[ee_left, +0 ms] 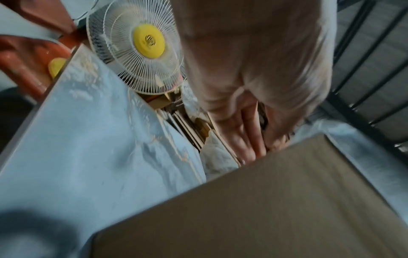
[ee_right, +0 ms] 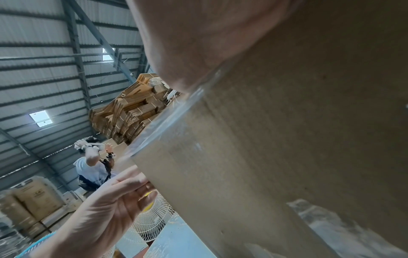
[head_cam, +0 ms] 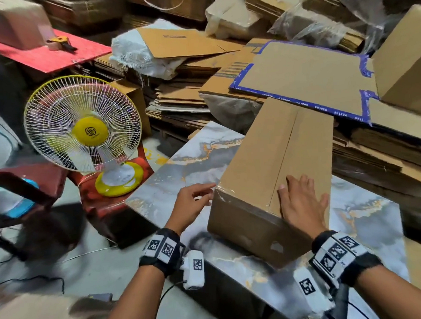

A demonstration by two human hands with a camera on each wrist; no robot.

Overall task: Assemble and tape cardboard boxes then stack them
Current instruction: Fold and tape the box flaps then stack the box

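A long brown cardboard box (head_cam: 274, 156) lies on the marble-patterned table (head_cam: 185, 165), its top flaps closed along a centre seam, clear tape on the near end. My right hand (head_cam: 300, 201) lies flat, fingers spread, on the box's top near the front edge. My left hand (head_cam: 194, 198) hovers at the box's near-left corner, fingers straight, tips touching or nearly touching the taped corner. In the left wrist view the straight fingers (ee_left: 247, 137) meet the box (ee_left: 264, 209) edge. The right wrist view shows the box (ee_right: 287, 139) side with its clear tape strip (ee_right: 172, 115).
A yellow-and-white table fan (head_cam: 82, 131) stands on a red stool left of the table. Flat cardboard sheets, one edged in blue tape (head_cam: 302, 80), pile up behind. An assembled box (head_cam: 405, 61) sits at the right. A tape dispenser (head_cam: 60, 41) lies on a red board. Another person (ee_right: 92, 164) works far off.
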